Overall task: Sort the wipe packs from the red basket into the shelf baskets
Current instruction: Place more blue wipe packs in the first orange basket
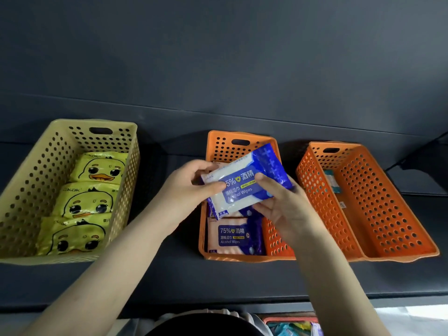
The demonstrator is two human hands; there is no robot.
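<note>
A: Wipe pack, blue and white, marked as alcohol wipes: where is it?

B: In the air over the middle orange basket, tilted, with both hands on it. The left hand has its grip clenched on the pack's left edge, thumb on top. The right hand grips the lower right corner the same way.

A: Is that the right basket?

B: I judge so. A matching alcohol pack already lies flat at the near end, with at least one more under the held one. The yellow basket on the left holds three duck packs, and the right orange basket has only a teal item against its far left wall.

A: What could go wrong?

B: The pack is soft and slick, so a loose pinch could let it slide out crooked. Set down at this tilt, it may ride up on the packs beneath or lean on the wall instead of lying flat. Drifting right would drop it in the wrong basket.

A: And the setting?

B: A dark grey shelf with a dark back panel. The red basket peeks in at the bottom edge, with more packs inside.
</note>
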